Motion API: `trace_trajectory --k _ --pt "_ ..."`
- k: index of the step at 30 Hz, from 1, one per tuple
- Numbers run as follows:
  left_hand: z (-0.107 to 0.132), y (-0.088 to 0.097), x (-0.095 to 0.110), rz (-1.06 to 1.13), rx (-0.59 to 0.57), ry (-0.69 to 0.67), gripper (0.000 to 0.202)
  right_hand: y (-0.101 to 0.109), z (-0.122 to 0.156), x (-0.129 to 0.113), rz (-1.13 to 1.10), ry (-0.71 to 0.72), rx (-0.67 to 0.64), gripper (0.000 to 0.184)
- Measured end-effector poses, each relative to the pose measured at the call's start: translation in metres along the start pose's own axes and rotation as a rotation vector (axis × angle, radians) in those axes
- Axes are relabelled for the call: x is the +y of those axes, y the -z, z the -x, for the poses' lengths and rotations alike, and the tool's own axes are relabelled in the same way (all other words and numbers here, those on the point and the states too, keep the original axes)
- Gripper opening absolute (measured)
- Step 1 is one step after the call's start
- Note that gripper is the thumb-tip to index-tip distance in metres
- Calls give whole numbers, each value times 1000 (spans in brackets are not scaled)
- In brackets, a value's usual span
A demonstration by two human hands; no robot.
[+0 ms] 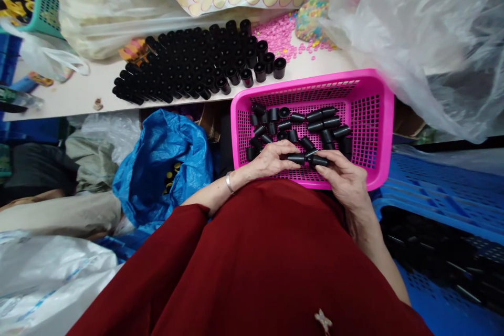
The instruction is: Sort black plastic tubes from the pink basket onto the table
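A pink plastic basket [382, 131] lies before me, with several short black cylinders [329, 122] loose inside. Over its near side, my left hand [271, 160] is closed on one black cylinder [296, 159], pinched between thumb and fingers. Just to the right, my right hand [343, 172] grips another black cylinder [319, 160] by its end. The two held pieces are nearly end to end; whether they touch I cannot tell. Beyond the basket, many black cylinders stand upright in rows [212, 63] on the white table [86, 102], their open tops showing.
Small pink rings [277, 37] are scattered behind the rows. A large clear plastic bag [417, 37] hangs over the right side of the table. A blue sack [165, 136] stands open at lower left. Blue crates [444, 178] with black pieces are at right; a green basket [49, 5] is far left.
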State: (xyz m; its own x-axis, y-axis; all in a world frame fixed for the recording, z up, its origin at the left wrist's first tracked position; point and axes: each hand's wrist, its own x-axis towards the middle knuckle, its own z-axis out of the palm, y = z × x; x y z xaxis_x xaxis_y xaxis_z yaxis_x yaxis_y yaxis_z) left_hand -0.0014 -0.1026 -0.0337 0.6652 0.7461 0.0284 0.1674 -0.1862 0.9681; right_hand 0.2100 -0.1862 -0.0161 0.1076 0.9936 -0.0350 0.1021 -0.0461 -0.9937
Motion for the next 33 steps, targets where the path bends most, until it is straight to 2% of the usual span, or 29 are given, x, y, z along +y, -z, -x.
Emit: trace_trajectory --k 10,16,23,28,33 --pt "1 4 8 92 1 88 34 5 -2 -6 90 43 -54 24" --pt "1 5 9 156 -32 118 38 9 -2 -3 24 57 -59 25" --pt "-2 3 4 185 47 70 39 6 -2 -6 141 105 -58 23" --pt "-4 7 8 150 -5 94 35 4 -2 -4 81 38 -24 27" --pt "-5 5 12 188 -30 127 37 0 -1 -3 73 65 -21 25"
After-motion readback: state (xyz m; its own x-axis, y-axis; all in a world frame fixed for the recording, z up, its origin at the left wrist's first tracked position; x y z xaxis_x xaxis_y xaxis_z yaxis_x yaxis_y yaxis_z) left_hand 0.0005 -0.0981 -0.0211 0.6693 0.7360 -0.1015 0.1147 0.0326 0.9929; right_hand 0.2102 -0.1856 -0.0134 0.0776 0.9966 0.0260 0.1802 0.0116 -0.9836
